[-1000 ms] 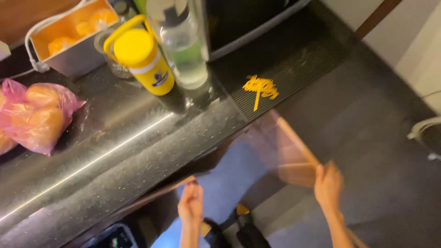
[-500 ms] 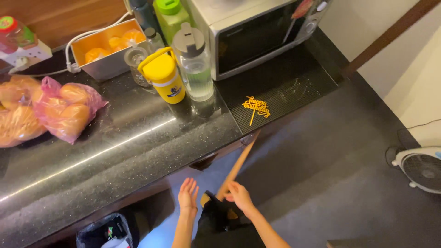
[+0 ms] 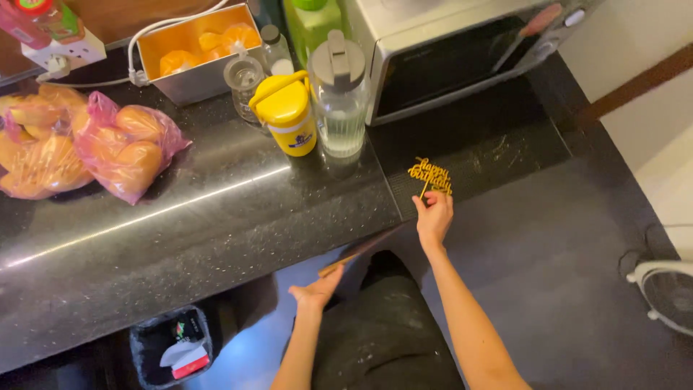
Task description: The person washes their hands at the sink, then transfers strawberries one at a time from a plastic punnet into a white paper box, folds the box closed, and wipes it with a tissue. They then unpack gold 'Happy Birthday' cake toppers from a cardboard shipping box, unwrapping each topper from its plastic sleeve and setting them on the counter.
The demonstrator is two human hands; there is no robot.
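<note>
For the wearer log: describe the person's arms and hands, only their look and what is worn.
Both forearms are bare to the bottom edge of the picture, with no sleeve in view. The left hand and right hand wear no gloves; no ring, watch or bracelet shows.
</note>
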